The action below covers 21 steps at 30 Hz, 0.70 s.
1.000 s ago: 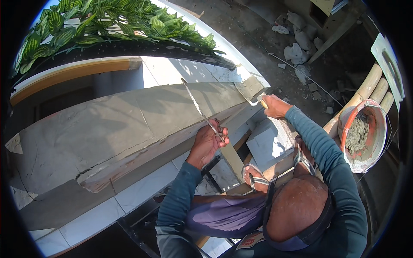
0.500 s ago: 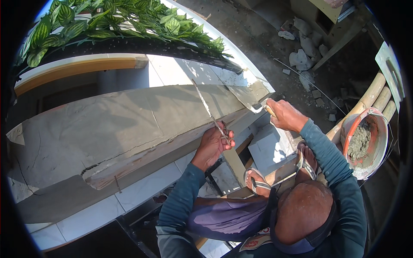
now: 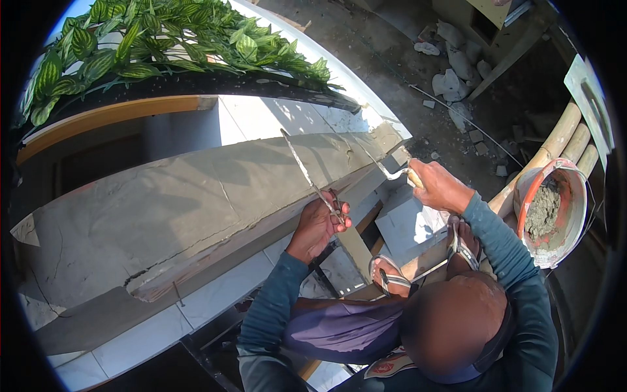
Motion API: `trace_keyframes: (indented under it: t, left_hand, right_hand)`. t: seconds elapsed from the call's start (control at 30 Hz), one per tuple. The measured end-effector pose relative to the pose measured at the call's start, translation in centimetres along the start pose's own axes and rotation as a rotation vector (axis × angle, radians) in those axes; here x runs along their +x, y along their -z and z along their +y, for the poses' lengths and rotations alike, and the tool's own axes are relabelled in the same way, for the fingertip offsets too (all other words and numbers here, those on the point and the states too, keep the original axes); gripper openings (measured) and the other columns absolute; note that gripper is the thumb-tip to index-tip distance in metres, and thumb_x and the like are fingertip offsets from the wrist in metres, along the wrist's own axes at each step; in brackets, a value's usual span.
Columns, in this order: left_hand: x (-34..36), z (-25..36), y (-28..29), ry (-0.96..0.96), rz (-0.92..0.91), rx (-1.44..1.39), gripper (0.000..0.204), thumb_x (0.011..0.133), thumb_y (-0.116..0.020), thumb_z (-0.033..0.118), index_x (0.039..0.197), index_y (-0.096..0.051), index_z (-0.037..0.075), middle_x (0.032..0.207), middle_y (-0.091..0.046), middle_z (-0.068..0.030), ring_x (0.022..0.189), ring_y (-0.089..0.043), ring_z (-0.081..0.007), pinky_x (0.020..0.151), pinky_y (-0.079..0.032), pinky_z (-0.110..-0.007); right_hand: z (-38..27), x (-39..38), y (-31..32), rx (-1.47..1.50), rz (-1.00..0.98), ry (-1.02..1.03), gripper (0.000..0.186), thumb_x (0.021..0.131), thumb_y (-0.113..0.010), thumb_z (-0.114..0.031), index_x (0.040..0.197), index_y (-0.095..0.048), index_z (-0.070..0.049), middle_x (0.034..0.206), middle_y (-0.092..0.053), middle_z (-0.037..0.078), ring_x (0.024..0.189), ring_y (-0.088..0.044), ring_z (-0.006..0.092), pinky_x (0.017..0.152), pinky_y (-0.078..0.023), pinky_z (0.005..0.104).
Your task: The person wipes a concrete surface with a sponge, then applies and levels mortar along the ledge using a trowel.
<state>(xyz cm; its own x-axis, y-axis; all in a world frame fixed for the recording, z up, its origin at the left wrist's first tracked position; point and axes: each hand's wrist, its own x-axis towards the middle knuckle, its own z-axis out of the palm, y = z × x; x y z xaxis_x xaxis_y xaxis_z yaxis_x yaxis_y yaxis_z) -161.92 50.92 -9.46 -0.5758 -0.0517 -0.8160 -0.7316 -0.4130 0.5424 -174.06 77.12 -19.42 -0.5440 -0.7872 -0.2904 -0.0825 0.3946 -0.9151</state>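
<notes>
My right hand [image 3: 441,186] is closed round the wooden handle of a trowel [image 3: 414,178]. The trowel's bent metal neck reaches to the far right end of a long ledge [image 3: 274,163] coated in grey mortar. Its blade shows only as a thin edge against that surface. In my left hand [image 3: 317,225] the fingers are wrapped round the near end of a thin, mortar-caked metal rod [image 3: 302,164]. This rod slants up and leftward over the ledge; whether it touches the mortar I cannot tell. Cracks run along the ledge's front edge.
A bucket [image 3: 575,225] holding wet mortar [image 3: 543,209] stands at the right beside bamboo poles [image 3: 552,147]. A flat, pale board with a handle [image 3: 591,98] lies beyond. Leafy plants [image 3: 196,32] line the far left. A short metal bar [image 3: 177,294] sticks out below the ledge.
My right hand has moved slightly down and right, and the trowel blade has tilted from a broad face to a thin edge. My left hand keeps its grip on the rod.
</notes>
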Motion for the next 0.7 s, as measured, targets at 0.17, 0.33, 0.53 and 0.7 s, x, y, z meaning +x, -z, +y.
trace_keyframes:
  t: [0.17,0.33,0.53,0.7]
  left_hand:
    - [1.2,-0.2,-0.3,0.006,-0.008,0.025,0.021,0.103,-0.040,0.032,0.102,-0.045,0.011,0.091,-0.060,-0.0089,0.073,-0.064,-0.0198,0.058,-0.047,-0.024]
    - [-0.1,-0.4,1.0,-0.030,0.020,0.003,0.023,0.100,-0.046,0.035,0.107,-0.045,0.014,0.096,-0.058,-0.0114,0.073,-0.061,-0.0224,0.055,-0.048,-0.026]
    - [0.7,-0.5,0.3,-0.015,-0.036,-0.004,0.030,0.099,-0.047,0.036,0.115,-0.045,0.010,0.096,-0.058,-0.0113,0.074,-0.062,-0.0216,0.056,-0.048,-0.025]
    - [0.8,-0.1,0.3,-0.005,-0.021,0.001,0.039,0.099,-0.047,0.037,0.121,-0.044,0.005,0.096,-0.058,-0.0116,0.074,-0.062,-0.0217,0.056,-0.048,-0.025]
  right_hand:
    - [5.0,3.7,-2.8,-0.205,0.096,0.069,0.031,0.075,-0.056,-0.003,0.103,-0.046,0.007,0.084,-0.059,0.028,0.084,-0.057,0.0486,0.077,-0.046,0.0497]
    - [-4.1,-0.8,0.1,-0.035,-0.083,0.116,0.031,0.075,-0.058,-0.005,0.101,-0.046,0.004,0.083,-0.058,0.029,0.083,-0.056,0.0485,0.075,-0.045,0.0509]
    - [5.9,1.4,-1.4,-0.116,0.059,-0.018,0.038,0.077,-0.060,-0.010,0.110,-0.047,0.004,0.091,-0.060,0.030,0.097,-0.057,0.0453,0.084,-0.046,0.0481]
    - [6.5,6.3,-5.3,-0.230,0.055,-0.030,0.037,0.079,-0.059,-0.011,0.110,-0.046,0.005,0.089,-0.059,0.030,0.095,-0.058,0.0454,0.083,-0.047,0.0479]
